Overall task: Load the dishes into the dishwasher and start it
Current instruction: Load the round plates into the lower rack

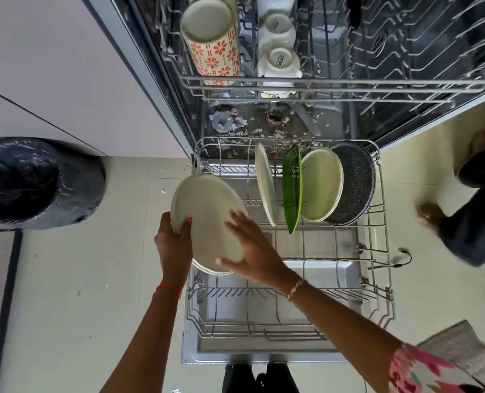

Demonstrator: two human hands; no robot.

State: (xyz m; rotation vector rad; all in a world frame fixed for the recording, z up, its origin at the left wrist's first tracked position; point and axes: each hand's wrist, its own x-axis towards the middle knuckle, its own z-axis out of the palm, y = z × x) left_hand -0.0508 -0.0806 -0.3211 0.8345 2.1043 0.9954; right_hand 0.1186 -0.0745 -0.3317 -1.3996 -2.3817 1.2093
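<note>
A pale round plate (204, 211) is held in the middle of the frame, over the left side of the pulled-out lower rack (384, 222) and clear of its prongs. It is tilted, with its broad face turned up and to the right. Seen this way it reads as an oval whose long axis runs from upper left to lower right. The rim of a second pale plate (207, 270) shows just under its lower edge.

The left hand (174, 245) grips the plate's left rim, with the fingers curled behind it and the thumb, its nail painted orange, pressed on the face. The right hand (254, 248) lies flat on the face, its fingers straight and spread and its thumb near the lower rim.

To the right, four dishes stand on edge in the rack, side by side. They are a white plate (265, 182), a green leaf-shaped dish (292, 191), a pale green plate (322, 185) and a dark speckled pan (356, 182).

In the upper rack (334, 83), at the top of the frame, a flowered cup (214, 49) lies beside upturned white cups (279, 62). A bin lined with a dark bag (37, 182) stands at the left edge.
</note>
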